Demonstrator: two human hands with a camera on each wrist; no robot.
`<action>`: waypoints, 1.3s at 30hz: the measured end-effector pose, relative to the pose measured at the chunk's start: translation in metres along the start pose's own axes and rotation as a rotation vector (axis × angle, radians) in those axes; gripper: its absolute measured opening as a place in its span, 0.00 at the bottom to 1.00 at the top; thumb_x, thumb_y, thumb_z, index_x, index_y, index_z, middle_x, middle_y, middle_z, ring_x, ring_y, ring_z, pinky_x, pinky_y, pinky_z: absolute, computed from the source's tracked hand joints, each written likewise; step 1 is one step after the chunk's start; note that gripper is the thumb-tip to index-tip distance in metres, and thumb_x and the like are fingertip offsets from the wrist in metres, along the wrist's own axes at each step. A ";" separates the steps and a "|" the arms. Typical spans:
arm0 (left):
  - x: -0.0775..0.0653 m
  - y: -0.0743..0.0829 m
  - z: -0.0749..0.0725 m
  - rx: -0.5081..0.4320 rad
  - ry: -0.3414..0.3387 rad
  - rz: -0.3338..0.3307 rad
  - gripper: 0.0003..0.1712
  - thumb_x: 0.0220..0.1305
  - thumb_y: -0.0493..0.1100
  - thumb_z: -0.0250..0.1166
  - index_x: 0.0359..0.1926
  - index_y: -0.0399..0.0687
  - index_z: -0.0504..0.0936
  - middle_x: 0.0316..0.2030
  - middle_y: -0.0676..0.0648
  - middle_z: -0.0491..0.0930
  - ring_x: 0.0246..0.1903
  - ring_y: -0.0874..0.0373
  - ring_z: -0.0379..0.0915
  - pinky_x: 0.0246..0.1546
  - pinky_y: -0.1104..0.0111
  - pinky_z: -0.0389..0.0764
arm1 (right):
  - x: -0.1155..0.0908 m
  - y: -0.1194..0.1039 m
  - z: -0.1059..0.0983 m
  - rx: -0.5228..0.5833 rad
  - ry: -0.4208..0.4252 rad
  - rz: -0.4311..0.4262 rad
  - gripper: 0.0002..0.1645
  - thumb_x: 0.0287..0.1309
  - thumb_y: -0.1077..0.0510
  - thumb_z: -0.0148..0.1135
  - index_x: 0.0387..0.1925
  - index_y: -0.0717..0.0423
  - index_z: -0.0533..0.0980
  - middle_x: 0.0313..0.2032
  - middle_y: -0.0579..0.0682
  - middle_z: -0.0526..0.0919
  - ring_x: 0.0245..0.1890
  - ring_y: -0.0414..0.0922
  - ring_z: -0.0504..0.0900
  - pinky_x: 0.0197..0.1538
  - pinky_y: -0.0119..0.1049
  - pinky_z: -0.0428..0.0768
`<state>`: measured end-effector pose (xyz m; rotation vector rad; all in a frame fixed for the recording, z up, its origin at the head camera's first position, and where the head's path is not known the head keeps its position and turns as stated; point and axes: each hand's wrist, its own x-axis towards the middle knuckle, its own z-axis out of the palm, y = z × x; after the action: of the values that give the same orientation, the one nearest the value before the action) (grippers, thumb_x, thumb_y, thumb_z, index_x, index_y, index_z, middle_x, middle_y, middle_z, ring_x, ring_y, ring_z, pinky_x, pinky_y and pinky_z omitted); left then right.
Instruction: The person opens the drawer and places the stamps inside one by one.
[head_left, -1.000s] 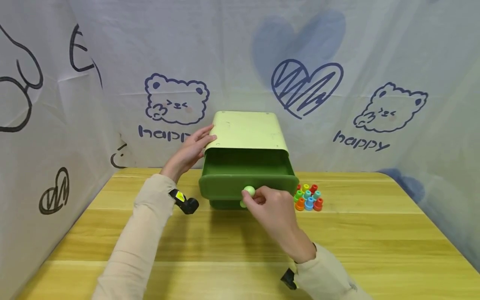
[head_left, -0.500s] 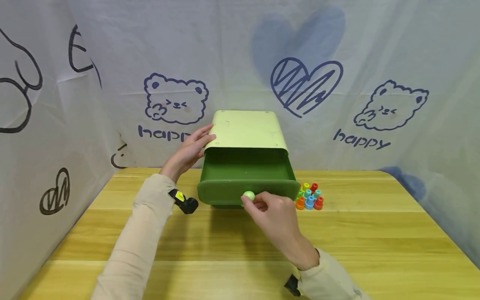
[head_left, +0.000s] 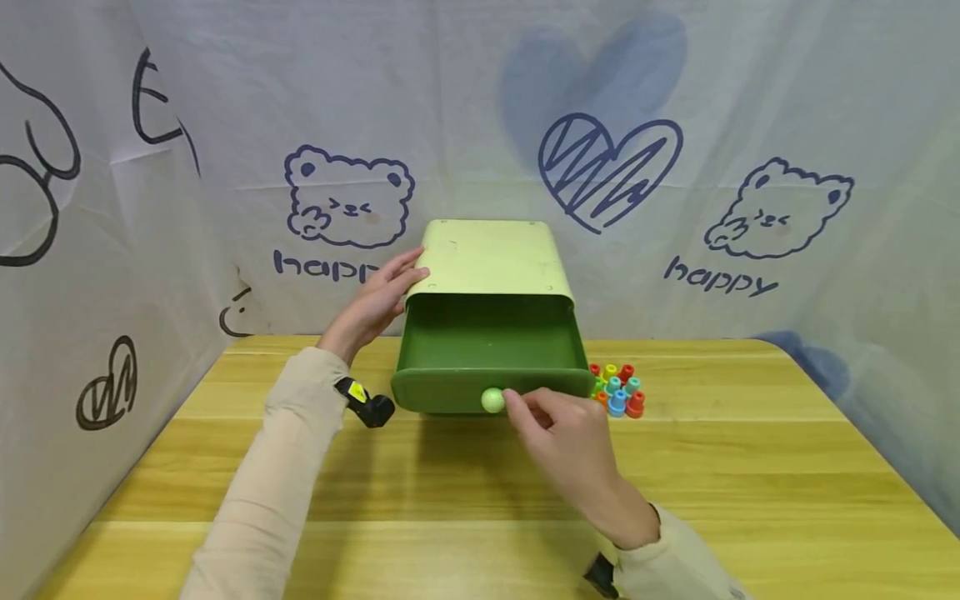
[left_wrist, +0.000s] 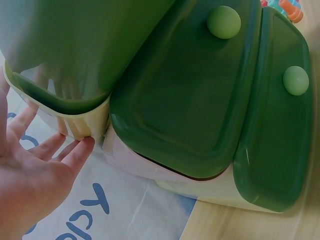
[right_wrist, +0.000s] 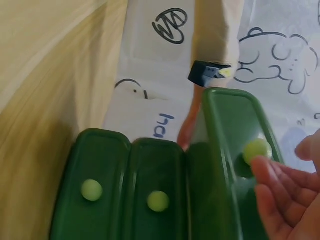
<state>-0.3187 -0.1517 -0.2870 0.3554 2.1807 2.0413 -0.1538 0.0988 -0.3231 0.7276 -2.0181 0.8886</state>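
Observation:
A pale yellow drawer cabinet (head_left: 487,257) with green drawers stands on the table. Its top drawer (head_left: 442,393) is pulled well out, and the bare green inside shows. My left hand (head_left: 372,302) rests against the cabinet's upper left side; in the left wrist view its fingers lie fairly straight along the pale casing (left_wrist: 80,125). The right hand (head_left: 573,446) is just right of the light green round knob (head_left: 492,400). Seen from the right wrist, its fingertips are close by the knob (right_wrist: 257,151), with the thumb apart; contact is hard to tell.
Two lower drawers, the middle one (right_wrist: 156,170) and the bottom one (right_wrist: 102,160), are pushed in, each with a knob. Several small coloured pegs (head_left: 617,400) stand right of the cabinet on the wooden table (head_left: 450,517). A printed cloth (head_left: 480,100) hangs behind.
The top drawer has come further out towards me. My right hand, which pinched its knob before, has loosened and shifted slightly right. The left hand has stayed on the cabinet's side.

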 end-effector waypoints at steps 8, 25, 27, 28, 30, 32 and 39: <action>0.001 0.000 0.000 -0.003 0.001 -0.007 0.36 0.73 0.48 0.53 0.76 0.53 0.51 0.74 0.44 0.49 0.70 0.49 0.48 0.67 0.54 0.59 | 0.012 0.025 -0.033 0.164 0.175 -0.131 0.23 0.68 0.53 0.57 0.23 0.65 0.81 0.18 0.50 0.82 0.16 0.41 0.79 0.20 0.25 0.75; 0.000 0.000 0.000 -0.022 0.003 -0.004 0.36 0.73 0.47 0.53 0.76 0.54 0.51 0.74 0.44 0.50 0.70 0.49 0.50 0.65 0.55 0.63 | 0.000 0.135 -0.075 0.166 -0.145 0.606 0.18 0.68 0.55 0.57 0.47 0.68 0.79 0.37 0.56 0.83 0.33 0.36 0.78 0.36 0.22 0.78; 0.000 -0.001 0.000 -0.023 0.004 -0.005 0.36 0.72 0.47 0.53 0.76 0.54 0.51 0.74 0.44 0.50 0.70 0.49 0.50 0.65 0.55 0.63 | -0.006 0.148 -0.076 0.150 -0.190 0.652 0.19 0.68 0.55 0.58 0.49 0.69 0.78 0.39 0.58 0.82 0.34 0.34 0.77 0.36 0.22 0.78; 0.000 -0.001 0.001 -0.024 0.007 -0.005 0.35 0.72 0.47 0.53 0.76 0.54 0.52 0.74 0.44 0.50 0.70 0.50 0.50 0.65 0.56 0.63 | -0.008 0.154 -0.077 0.132 -0.215 0.672 0.19 0.67 0.55 0.58 0.50 0.69 0.78 0.40 0.59 0.82 0.35 0.34 0.77 0.37 0.22 0.77; 0.000 -0.001 0.001 -0.025 0.010 -0.004 0.35 0.72 0.47 0.53 0.76 0.54 0.52 0.74 0.44 0.51 0.69 0.50 0.51 0.65 0.56 0.63 | -0.013 0.164 -0.078 0.101 -0.267 0.706 0.19 0.67 0.56 0.58 0.50 0.69 0.77 0.42 0.61 0.81 0.38 0.37 0.77 0.38 0.24 0.77; 0.000 -0.001 0.001 -0.030 0.013 -0.002 0.35 0.73 0.47 0.53 0.76 0.54 0.52 0.73 0.44 0.51 0.69 0.50 0.51 0.64 0.56 0.65 | -0.018 0.173 -0.078 0.067 -0.331 0.741 0.19 0.67 0.57 0.58 0.51 0.69 0.77 0.45 0.62 0.81 0.42 0.43 0.78 0.42 0.29 0.77; 0.001 -0.002 0.001 -0.052 0.026 -0.007 0.35 0.72 0.46 0.54 0.76 0.55 0.53 0.73 0.45 0.51 0.68 0.52 0.54 0.59 0.63 0.70 | -0.033 0.197 -0.075 0.068 -0.468 0.805 0.18 0.65 0.61 0.59 0.51 0.71 0.77 0.49 0.65 0.81 0.50 0.58 0.76 0.52 0.47 0.75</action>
<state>-0.3193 -0.1505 -0.2889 0.3167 2.1359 2.1063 -0.2493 0.2798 -0.3833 0.1217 -2.7795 1.3231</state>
